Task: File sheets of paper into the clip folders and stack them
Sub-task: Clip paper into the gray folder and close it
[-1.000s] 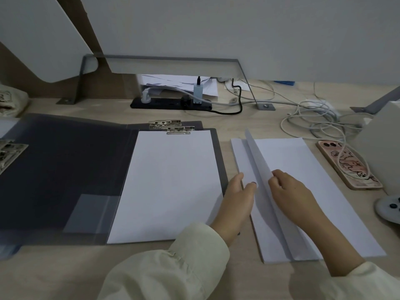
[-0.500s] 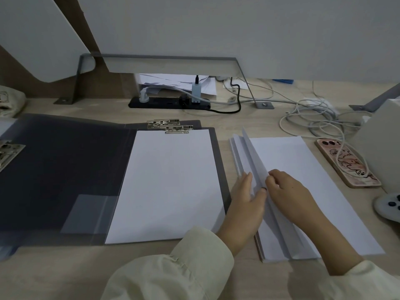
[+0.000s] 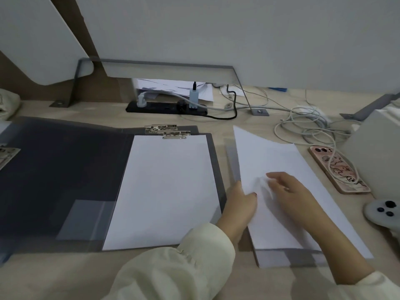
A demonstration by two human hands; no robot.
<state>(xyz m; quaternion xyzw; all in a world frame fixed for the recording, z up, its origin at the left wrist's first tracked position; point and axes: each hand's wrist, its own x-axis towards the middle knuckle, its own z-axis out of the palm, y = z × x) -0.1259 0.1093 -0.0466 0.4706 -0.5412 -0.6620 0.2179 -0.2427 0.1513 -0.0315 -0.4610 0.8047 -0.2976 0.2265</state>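
Clip folder (image 3: pixel 65 169), dark grey, open flat at left. Inside, right half: one white sheet (image 3: pixel 164 191), far edge under metal clip (image 3: pixel 175 135). Paper stack (image 3: pixel 303 165) just right of folder, top sheet (image 3: pixel 255 156) raised. Left hand (image 3: pixel 238 206) pinching its left edge, thumb on top. Right hand (image 3: pixel 290 191) at same sheet; fingers blurred, grip indeterminable.

right hand (image 3: pixel 290 191) fingertips (image 3: pixel 272 176) blurred, folder (image 3: pixel 65 169) cropped left
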